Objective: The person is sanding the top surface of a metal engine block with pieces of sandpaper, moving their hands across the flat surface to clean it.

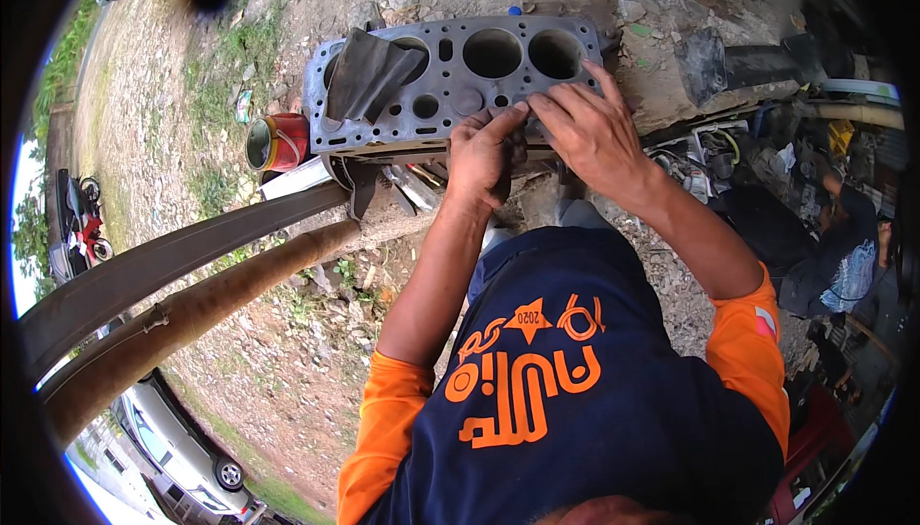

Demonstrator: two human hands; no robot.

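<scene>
We have the engine block at 12 o'clock, its bores facing up. At its near edge, our left hand has its fingers curled, thumb towards forefinger; our right hand has its fingers half spread. We cannot tell whether either grips anything. Anything small let slip might drop into an uncovered bore, and a nudge might slide the loose dark sheet off. At the block's 8 o'clock, the red can looks lidless, its contents unclear.
</scene>
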